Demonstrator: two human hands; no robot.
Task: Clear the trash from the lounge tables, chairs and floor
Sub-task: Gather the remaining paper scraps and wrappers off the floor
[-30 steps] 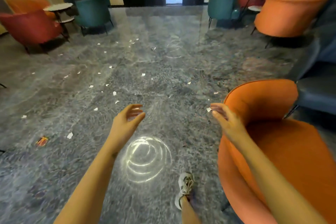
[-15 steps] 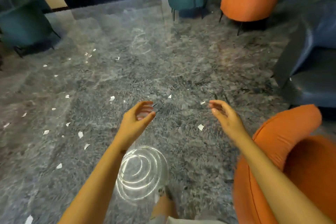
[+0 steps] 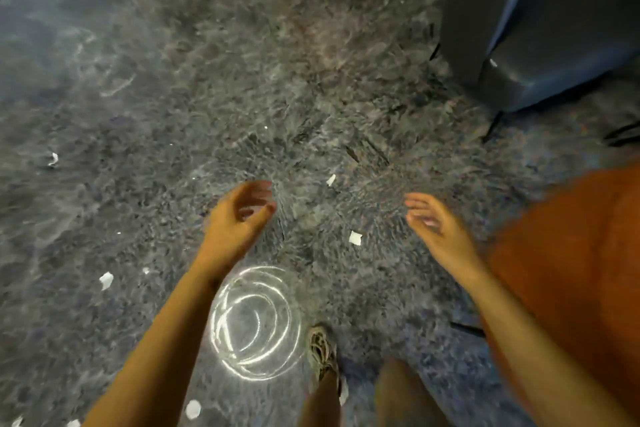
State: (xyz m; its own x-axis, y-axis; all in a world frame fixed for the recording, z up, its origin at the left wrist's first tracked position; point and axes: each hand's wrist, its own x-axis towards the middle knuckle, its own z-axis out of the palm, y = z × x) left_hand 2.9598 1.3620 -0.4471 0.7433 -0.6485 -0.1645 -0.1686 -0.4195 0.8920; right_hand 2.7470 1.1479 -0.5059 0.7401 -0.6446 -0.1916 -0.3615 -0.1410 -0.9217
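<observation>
white paper scraps [image 3: 355,238], grey marbled floor [image 3: 242,80], orange chair [image 3: 571,253], dark blue sofa [image 3: 554,28]

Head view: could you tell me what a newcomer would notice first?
The open left hand and right hand reach over the grey floor, a white paper scrap lying between them. An orange chair fills the right edge; a bright ringed reflection glows by the left forearm.

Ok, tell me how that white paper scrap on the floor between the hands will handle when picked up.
The paper scrap looks thin and creased, so probably floppy and very light. It lies flat on the glossy floor, so it may slide before lifting.
</observation>
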